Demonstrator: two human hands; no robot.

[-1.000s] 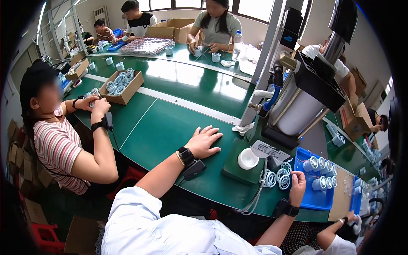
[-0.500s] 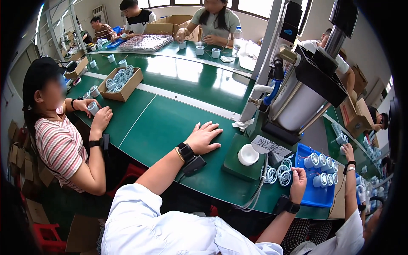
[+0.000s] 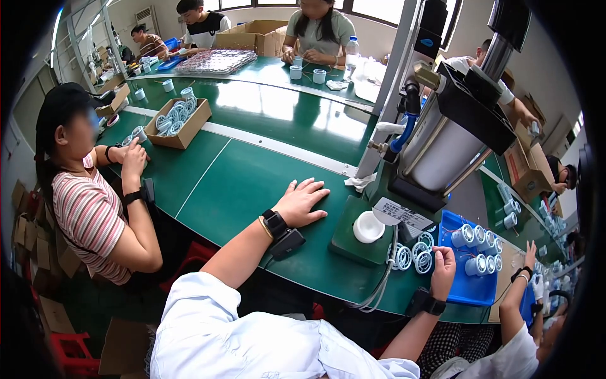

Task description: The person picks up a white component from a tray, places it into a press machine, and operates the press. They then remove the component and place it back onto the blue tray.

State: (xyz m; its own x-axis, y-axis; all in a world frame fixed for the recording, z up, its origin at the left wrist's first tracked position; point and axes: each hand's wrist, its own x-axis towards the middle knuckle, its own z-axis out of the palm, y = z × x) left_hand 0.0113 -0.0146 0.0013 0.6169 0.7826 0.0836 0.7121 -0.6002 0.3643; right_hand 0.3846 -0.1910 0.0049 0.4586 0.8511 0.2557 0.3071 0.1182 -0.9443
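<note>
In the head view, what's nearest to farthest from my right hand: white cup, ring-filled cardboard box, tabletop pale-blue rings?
1. Tabletop pale-blue rings: just left of right hand.
2. White cup: farther left.
3. Ring-filled cardboard box: far left.

Pale blue rings [image 3: 416, 255] with open centres lie clustered on the green table [image 3: 243, 199], just beside your right hand [image 3: 444, 271], some overlapping.

One press [image 3: 435, 151], one white socket [image 3: 368, 228], one near blue tray [image 3: 468, 293], perhaps seven cups [image 3: 473, 266] inside.
</note>
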